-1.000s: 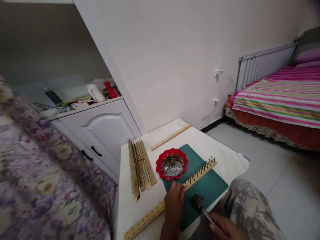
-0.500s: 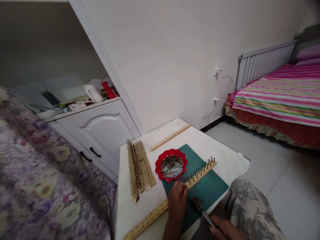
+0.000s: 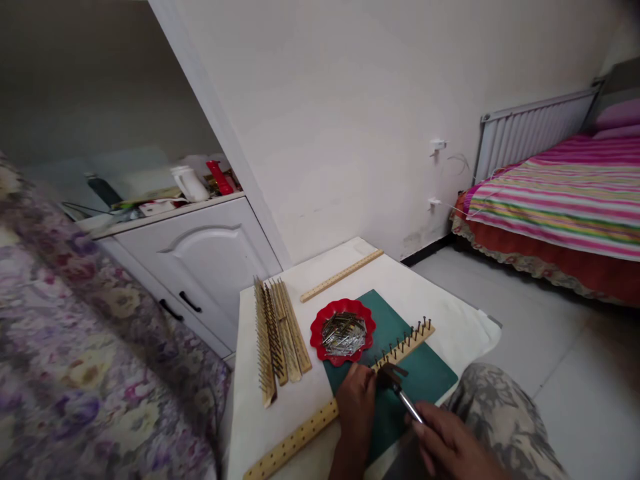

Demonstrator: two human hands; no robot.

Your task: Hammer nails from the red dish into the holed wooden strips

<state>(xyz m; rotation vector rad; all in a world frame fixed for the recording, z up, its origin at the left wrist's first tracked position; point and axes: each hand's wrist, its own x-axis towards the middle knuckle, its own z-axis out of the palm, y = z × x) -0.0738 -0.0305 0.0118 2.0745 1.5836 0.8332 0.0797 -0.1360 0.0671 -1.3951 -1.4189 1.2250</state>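
Observation:
A long wooden strip with a row of holes lies slantwise across a green mat; its far half carries a row of upright nails. My left hand rests on the strip, fingers pinched at a spot just before the nail row; what they pinch is too small to make out. My right hand is closed round the handle of a small hammer, whose dark head hovers right beside my left fingertips. A red scalloped dish full of loose nails sits just beyond my left hand.
Several nail-studded strips lie bundled at the left of the white table, a bare strip near its far edge. A flowered cover is at left, a white cabinet behind, a striped bed at right. My camouflage-clad knee is under the table's near corner.
My right hand has moved the hammer up and to the left, from the mat's near edge to right beside my left fingertips. My left hand stays on the strip.

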